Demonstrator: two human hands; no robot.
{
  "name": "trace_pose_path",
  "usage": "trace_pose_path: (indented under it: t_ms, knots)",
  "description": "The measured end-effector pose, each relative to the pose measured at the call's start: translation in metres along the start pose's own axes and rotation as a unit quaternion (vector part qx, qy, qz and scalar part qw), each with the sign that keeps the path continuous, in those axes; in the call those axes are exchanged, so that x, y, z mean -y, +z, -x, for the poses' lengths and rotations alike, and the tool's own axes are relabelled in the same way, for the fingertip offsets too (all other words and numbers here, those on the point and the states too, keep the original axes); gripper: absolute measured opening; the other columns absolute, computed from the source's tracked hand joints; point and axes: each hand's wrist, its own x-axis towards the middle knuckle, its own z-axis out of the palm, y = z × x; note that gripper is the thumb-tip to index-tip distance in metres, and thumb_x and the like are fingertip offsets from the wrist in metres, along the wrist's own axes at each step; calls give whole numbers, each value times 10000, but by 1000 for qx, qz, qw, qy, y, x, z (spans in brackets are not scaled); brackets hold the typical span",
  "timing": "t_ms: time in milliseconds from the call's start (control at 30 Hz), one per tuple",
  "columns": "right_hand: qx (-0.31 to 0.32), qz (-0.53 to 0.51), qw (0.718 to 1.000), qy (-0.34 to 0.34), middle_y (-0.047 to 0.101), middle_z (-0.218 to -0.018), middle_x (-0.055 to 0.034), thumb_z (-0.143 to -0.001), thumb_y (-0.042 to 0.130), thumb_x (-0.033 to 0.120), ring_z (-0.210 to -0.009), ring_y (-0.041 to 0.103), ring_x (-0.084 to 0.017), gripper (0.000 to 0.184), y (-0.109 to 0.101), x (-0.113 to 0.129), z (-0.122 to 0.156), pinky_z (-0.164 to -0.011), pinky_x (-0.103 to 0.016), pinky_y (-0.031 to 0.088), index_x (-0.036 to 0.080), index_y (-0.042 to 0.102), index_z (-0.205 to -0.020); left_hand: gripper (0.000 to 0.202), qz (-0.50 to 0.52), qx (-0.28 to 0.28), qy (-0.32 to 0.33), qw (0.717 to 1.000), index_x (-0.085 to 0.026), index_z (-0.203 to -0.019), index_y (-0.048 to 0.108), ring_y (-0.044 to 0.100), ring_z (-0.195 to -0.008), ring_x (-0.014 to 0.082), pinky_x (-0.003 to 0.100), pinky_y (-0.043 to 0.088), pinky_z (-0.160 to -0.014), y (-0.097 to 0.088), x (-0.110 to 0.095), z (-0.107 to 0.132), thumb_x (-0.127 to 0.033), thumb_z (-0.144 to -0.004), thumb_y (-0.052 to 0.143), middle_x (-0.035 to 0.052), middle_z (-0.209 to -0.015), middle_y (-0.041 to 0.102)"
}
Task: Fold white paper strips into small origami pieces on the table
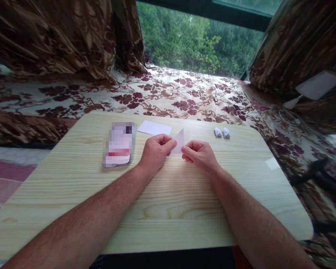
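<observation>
Left hand (157, 148) and right hand (200, 153), both closed to a pinch with fingers curled, grip a pointed piece of white paper (179, 142) at its left edge and lower right corner respectively. The piece lies between them over the far half of the table (182, 209); whether it touches the surface cannot be told. Beyond the left hand rests a white sheet (154, 127); two small folded paper shapes (226, 133) sit side by side at far right.
</observation>
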Motion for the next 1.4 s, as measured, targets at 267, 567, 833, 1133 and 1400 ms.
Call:
trace_pose_path:
  t_ms: [267,567,833,1133,1400]
  knots:
    - [8,55,997,-46,616,-569,4,-817,640,382,-475,484,-93,259,0,-6,-1,-452,-215,339,173,604,-668,195,-15,-9,7,1000,-157,-712,642,419,-472,75,210,304,-455,-1,1,0,-340,-776,665,-35,-522,518]
    - [-57,38,996,-63,581,-562,25,-786,669,398,-474,450,-85,260,2,2,0,-456,-222,322,170,595,-684,192,-36,42,-4,998,-142,-675,600,392,-467,59,199,288,-450,2,-14,5,-295,-761,678,-53,-522,500]
    - [-81,-21,993,-81,526,-514,42,-793,670,336,-456,432,-82,259,2,1,-1,-449,-226,301,172,562,-625,212,-32,70,-7,997,-138,-658,587,387,-484,59,200,277,-457,5,-15,8,-302,-742,691,-55,-533,499]
    - [-80,-48,993,-72,562,-525,33,-782,688,326,-461,453,-80,243,1,0,-2,-454,-217,320,164,585,-633,217,-36,75,-11,997,-138,-658,580,380,-486,56,199,269,-453,5,-14,7,-302,-746,691,-55,-537,497]
    - [-81,-52,993,-62,571,-520,28,-766,702,343,-458,459,-83,251,1,1,-2,-452,-218,325,166,597,-623,217,-40,74,-10,996,-138,-662,585,386,-486,58,199,277,-456,5,-14,7,-306,-745,695,-53,-542,504]
